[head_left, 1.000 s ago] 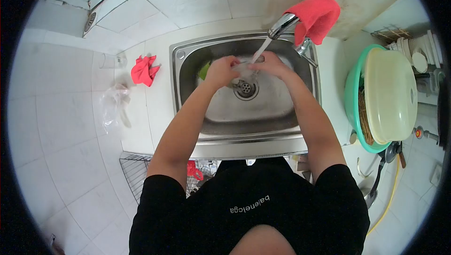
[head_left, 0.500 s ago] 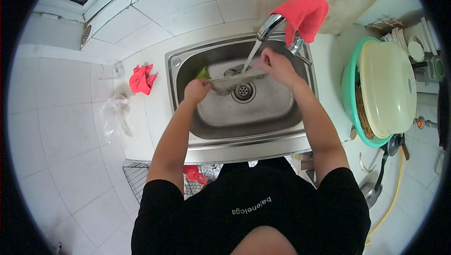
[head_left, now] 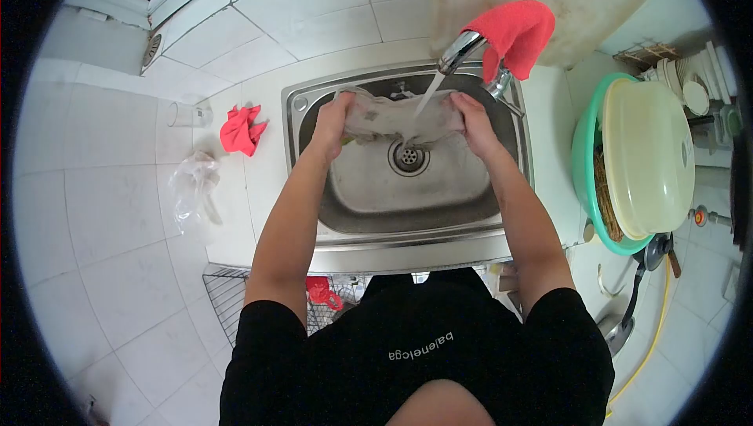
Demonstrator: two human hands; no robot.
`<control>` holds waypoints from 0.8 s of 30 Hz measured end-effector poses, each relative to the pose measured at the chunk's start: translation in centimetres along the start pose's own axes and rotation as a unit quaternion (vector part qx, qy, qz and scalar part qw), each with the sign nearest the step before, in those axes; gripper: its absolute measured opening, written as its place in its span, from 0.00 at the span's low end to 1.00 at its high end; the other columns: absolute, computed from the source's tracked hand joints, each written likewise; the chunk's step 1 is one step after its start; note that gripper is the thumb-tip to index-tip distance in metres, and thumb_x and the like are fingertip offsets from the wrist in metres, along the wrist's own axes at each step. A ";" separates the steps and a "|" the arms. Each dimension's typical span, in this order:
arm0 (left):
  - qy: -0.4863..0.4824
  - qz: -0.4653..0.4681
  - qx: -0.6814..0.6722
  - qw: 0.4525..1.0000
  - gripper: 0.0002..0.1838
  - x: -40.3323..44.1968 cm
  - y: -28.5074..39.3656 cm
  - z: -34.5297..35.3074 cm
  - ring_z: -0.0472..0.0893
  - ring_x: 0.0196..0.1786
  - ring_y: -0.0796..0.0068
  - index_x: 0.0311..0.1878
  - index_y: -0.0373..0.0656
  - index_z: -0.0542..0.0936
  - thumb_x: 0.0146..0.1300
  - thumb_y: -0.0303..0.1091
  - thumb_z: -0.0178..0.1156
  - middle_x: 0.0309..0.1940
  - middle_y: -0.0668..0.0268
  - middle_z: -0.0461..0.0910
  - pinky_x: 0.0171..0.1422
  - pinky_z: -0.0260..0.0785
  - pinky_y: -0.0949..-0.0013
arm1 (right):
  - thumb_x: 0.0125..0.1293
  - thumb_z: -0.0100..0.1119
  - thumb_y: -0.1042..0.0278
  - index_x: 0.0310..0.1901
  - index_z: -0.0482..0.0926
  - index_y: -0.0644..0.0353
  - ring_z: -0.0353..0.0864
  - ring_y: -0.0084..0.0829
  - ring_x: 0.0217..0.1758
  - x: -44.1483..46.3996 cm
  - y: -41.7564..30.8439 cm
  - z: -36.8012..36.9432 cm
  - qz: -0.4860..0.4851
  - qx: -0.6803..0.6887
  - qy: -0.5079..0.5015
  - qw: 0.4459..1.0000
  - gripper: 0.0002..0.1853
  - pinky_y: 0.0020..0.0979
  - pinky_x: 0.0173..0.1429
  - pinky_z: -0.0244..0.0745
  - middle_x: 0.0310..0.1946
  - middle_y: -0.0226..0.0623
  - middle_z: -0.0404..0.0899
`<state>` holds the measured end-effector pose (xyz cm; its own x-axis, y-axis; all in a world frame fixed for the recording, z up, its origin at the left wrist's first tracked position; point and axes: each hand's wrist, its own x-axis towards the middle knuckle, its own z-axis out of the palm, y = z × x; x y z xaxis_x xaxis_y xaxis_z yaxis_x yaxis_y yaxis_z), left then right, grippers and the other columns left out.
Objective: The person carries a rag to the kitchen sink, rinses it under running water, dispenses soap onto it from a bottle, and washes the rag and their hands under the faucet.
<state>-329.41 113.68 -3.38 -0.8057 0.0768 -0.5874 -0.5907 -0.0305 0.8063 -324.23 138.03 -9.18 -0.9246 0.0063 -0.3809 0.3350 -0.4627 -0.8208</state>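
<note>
A wet greyish-white cloth is stretched out between my two hands over the sink. My left hand is closed on its left end, and my right hand grips the right end. Water from the chrome faucet pours onto the cloth near its middle. Dark stains or patches show on the fabric. Below it, the drain is partly in sight. A bit of something green peeks out beside my left hand, mostly hidden.
A red towel drapes over the faucet. Left of the sink lie a red cloth, a clear glass and a plastic bag. On the right stand a green basin under a cream lid, and stacked dishes.
The cloth, bunched and narrow before, is now spread wide under the running water. My right hand has come down slightly and to the right; my left hand has moved up a little.
</note>
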 end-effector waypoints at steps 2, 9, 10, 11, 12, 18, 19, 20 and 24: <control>-0.018 -0.006 -0.046 0.999 0.14 -0.7 0.7 -0.1 0.73 0.35 0.75 0.36 0.39 0.73 0.54 0.40 0.47 0.32 0.64 0.74 0.39 0.65 0.71 | 0.59 0.48 0.63 0.35 0.72 0.59 0.72 0.20 0.32 -0.2 -0.7 -0.5 0.019 0.079 -0.002 0.997 0.09 0.22 0.36 0.67 0.29 0.29 0.73; -0.097 -0.030 -0.029 0.994 0.19 -0.2 0.0 -1.8 0.73 0.43 0.70 0.45 0.38 0.70 0.58 0.44 0.43 0.40 0.64 0.73 0.47 0.65 0.67 | 0.54 0.54 0.67 0.39 0.71 0.62 0.73 0.20 0.36 -2.0 -2.7 -1.3 0.035 0.024 -0.013 0.999 0.12 0.23 0.42 0.68 0.33 0.32 0.75; -0.096 -0.030 -0.029 0.994 0.19 -0.3 0.0 -1.7 0.73 0.43 0.70 0.45 0.38 0.70 0.58 0.44 0.43 0.40 0.64 0.73 0.47 0.65 0.67 | 0.54 0.54 0.67 0.39 0.71 0.62 0.73 0.20 0.36 -2.5 -2.9 -1.3 0.035 0.024 -0.013 0.999 0.12 0.23 0.42 0.68 0.33 0.32 0.75; -0.100 -0.049 -0.024 0.993 0.19 -0.4 0.0 -1.6 0.73 0.44 0.70 0.45 0.38 0.69 0.59 0.43 0.42 0.41 0.63 0.73 0.49 0.65 0.68 | 0.52 0.57 0.66 0.39 0.71 0.63 0.73 0.19 0.37 -3.0 -3.0 -1.4 0.017 -0.109 -0.043 0.993 0.14 0.23 0.43 0.67 0.34 0.33 0.75; -0.105 -0.068 -0.018 0.992 0.19 -0.5 -0.1 -1.5 0.73 0.44 0.70 0.46 0.39 0.68 0.60 0.43 0.40 0.42 0.62 0.73 0.50 0.65 0.68 | 0.50 0.60 0.66 0.39 0.71 0.64 0.73 0.19 0.38 -3.5 -3.2 -1.5 -0.002 -0.239 -0.072 0.968 0.16 0.22 0.44 0.67 0.35 0.34 0.75; -0.154 -0.110 -0.052 0.981 0.20 0.1 -1.2 -1.2 0.73 0.45 0.68 0.48 0.39 0.67 0.60 0.44 0.41 0.44 0.60 0.71 0.51 0.65 0.67 | 0.47 0.63 0.65 0.36 0.72 0.65 0.70 0.16 0.30 -3.8 -3.0 -2.8 0.012 -0.461 -0.002 0.887 0.16 0.19 0.37 0.65 0.29 0.28 0.74; -0.155 -0.110 -0.051 0.980 0.20 0.0 -1.2 -1.1 0.73 0.45 0.68 0.48 0.39 0.67 0.60 0.44 0.41 0.44 0.60 0.71 0.51 0.65 0.67 | 0.47 0.63 0.65 0.36 0.72 0.65 0.70 0.16 0.30 -3.6 -2.6 -3.3 0.013 -0.460 -0.001 0.888 0.16 0.19 0.37 0.65 0.29 0.28 0.74; -0.144 -0.108 -0.039 0.983 0.20 -0.1 -1.1 -1.0 0.72 0.46 0.68 0.49 0.39 0.67 0.59 0.44 0.42 0.45 0.61 0.71 0.52 0.63 0.66 | 0.48 0.63 0.66 0.35 0.73 0.64 0.69 0.15 0.30 -3.4 -2.2 -3.8 -0.015 -0.379 0.015 0.925 0.15 0.18 0.36 0.64 0.28 0.27 0.74; -0.138 -0.102 -0.008 0.985 0.19 -0.6 -0.9 -0.9 0.72 0.45 0.71 0.49 0.40 0.68 0.59 0.43 0.44 0.44 0.64 0.72 0.49 0.65 0.67 | 0.51 0.60 0.68 0.34 0.73 0.61 0.68 0.13 0.30 -4.3 -3.0 -4.1 -0.046 -0.270 0.041 0.961 0.11 0.17 0.36 0.63 0.27 0.25 0.73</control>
<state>-328.40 112.80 -3.80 -0.6288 0.3514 -0.6937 -0.7413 -0.0014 0.6712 -320.54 143.08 -6.80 -0.9451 0.1050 -0.3095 0.3175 0.0713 -0.9456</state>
